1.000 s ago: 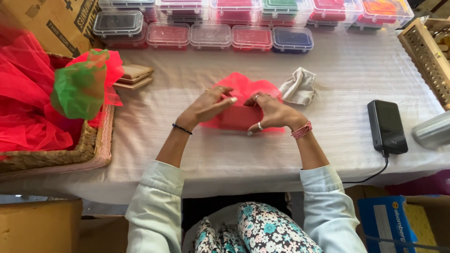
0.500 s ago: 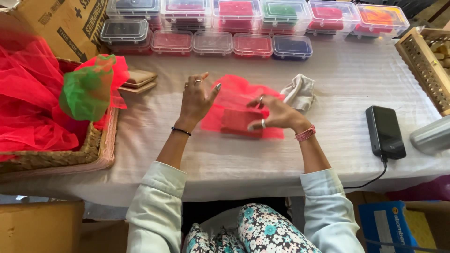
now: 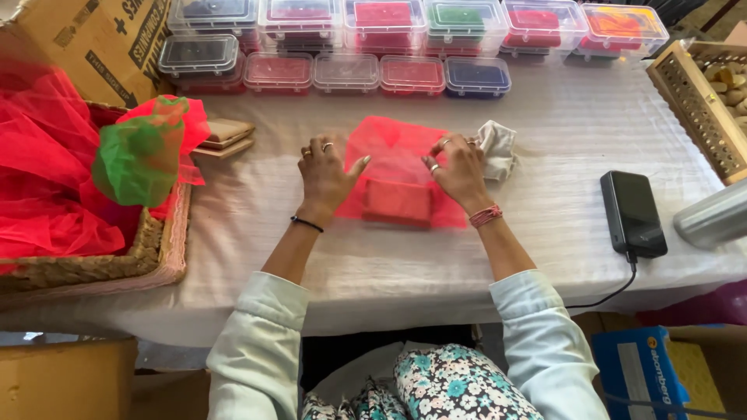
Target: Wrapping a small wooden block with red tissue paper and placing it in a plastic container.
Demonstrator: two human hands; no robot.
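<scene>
White tablecloth (image 3: pixel 545 233); red net square (image 3: pixel 397 155) spread flat; small block (image 3: pixel 397 204) beneath.

Cardboard box (image 3: pixel 85 39) cut off top-left; metal cylinder (image 3: pixel 712 218) cut by right edge

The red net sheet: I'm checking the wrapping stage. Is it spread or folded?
Spread: the red net sheet lies flat, left hand and right hand pressing its edges.

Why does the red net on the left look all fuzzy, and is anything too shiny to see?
In the head view, the heap of red net sits close at the frame's edge and looks soft; the red net square between the hands is sharp; the clear box lids catch pale glare; light is even, shadows faint.
</scene>
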